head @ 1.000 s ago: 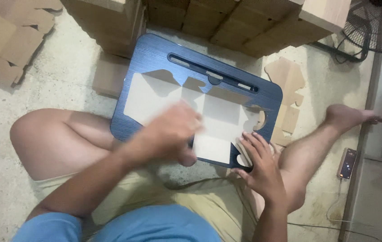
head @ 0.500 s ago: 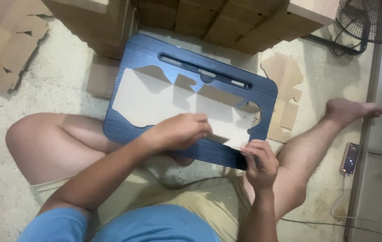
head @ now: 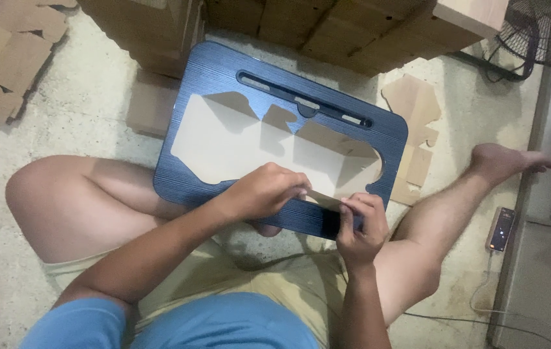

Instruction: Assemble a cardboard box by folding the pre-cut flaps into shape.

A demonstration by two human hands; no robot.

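A flat die-cut cardboard blank (head: pixel 237 139) lies on a dark blue lap tray (head: pixel 385 132) over my legs. My left hand (head: pixel 266 190) presses on the blank's near edge with curled fingers. My right hand (head: pixel 361 223) pinches a narrow flap (head: pixel 322 197) of the blank at the tray's near right corner. Both hands meet at that flap.
Stacked cardboard pieces (head: pixel 4 58) lie at the far left, and more cut blanks (head: pixel 414 106) rest on the floor right of the tray. Wooden boxes (head: pixel 327 32) stand beyond the tray. A fan (head: pixel 544 29) stands at the top right. A phone (head: pixel 500 229) on a cable lies by my right leg.
My left hand slid right along the blank's near edge toward my right hand. My right hand lifted from flat on the blank into a pinch on the flap.
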